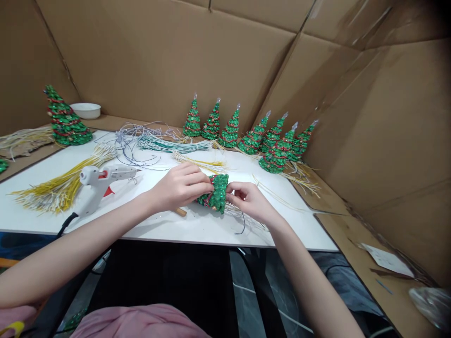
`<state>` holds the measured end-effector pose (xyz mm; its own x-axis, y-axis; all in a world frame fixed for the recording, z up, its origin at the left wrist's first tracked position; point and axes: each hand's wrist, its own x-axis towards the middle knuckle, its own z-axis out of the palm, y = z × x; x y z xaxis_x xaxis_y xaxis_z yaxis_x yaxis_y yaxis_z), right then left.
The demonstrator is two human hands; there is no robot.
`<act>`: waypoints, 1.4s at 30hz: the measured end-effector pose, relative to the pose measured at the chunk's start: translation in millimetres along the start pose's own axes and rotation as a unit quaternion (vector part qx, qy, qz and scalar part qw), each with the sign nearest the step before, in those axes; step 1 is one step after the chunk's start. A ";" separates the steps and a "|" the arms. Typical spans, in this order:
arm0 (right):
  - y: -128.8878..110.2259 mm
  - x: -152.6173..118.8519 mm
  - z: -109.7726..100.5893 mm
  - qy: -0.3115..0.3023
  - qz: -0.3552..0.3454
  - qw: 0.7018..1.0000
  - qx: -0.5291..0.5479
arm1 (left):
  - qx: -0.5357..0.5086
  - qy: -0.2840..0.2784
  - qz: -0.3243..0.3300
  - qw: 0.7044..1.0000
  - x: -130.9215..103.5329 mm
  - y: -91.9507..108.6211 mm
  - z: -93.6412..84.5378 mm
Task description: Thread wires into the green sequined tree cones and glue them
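Note:
A small green Christmas tree ornament (pixel 219 193) with red trim lies on its side above the white table, its base turned to the right. My left hand (pixel 186 184) is wrapped over its narrower part and grips it. At the base, my right hand (pixel 248 199) has its thumb and forefinger pinched together. What sits between those fingertips is too small to make out. Thin wires (pixel 243 223), one of them dark and curved, lie below my right hand. A tan stick (pixel 181 212) rests on the table beneath my left hand.
A white glue gun (pixel 102 180) lies at left beside a bundle of yellow and white wires (pixel 66 185). Green and white wires (pixel 176 143) spread behind my hands. Several finished trees (pixel 230 129) line the back, and a larger tree (pixel 66 119) stands left near a white bowl (pixel 86 111). Cardboard walls (pixel 169 61) enclose the table.

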<state>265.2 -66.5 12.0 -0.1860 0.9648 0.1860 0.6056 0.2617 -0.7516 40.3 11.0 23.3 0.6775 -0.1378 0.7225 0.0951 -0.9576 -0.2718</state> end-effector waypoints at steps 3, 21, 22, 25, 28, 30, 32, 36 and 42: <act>3.2 0.4 1.6 0.008 0.005 1.000 0.019 | 0.021 -0.010 0.016 1.000 2.4 0.6 -1.2; 14.2 9.3 6.2 0.027 0.025 0.995 0.093 | -0.155 -0.053 -0.111 0.980 3.2 0.8 0.5; 14.1 9.5 6.2 0.026 0.025 0.995 0.093 | -0.161 -0.054 -0.114 0.979 4.0 1.3 0.1; 14.5 9.7 6.1 0.025 0.023 0.995 0.092 | -0.173 -0.048 -0.119 0.976 5.5 2.1 0.3; 14.6 9.4 5.4 0.020 0.021 0.996 0.088 | -0.174 -0.038 -0.128 0.976 3.9 2.3 2.1; 13.6 8.9 4.6 0.011 0.018 0.996 0.088 | -0.170 -0.037 -0.132 0.976 1.8 2.3 2.9; 12.1 8.5 3.9 0.004 0.016 0.996 0.089 | -0.163 -0.038 -0.131 0.977 -0.2 2.2 2.9; 10.3 8.1 3.5 0.000 0.018 0.995 0.096 | -0.139 -0.024 -0.110 0.984 -2.3 2.1 0.3; 11.5 7.4 3.8 -0.008 0.010 0.994 0.110 | -0.068 -0.023 -0.065 0.995 -0.1 3.1 -5.0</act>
<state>267.9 -56.5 2.3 -0.1884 0.9688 0.1611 0.4250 0.2283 -0.8759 36.9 6.8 25.5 0.6990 -0.0021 0.7151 0.0864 -0.9924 -0.0874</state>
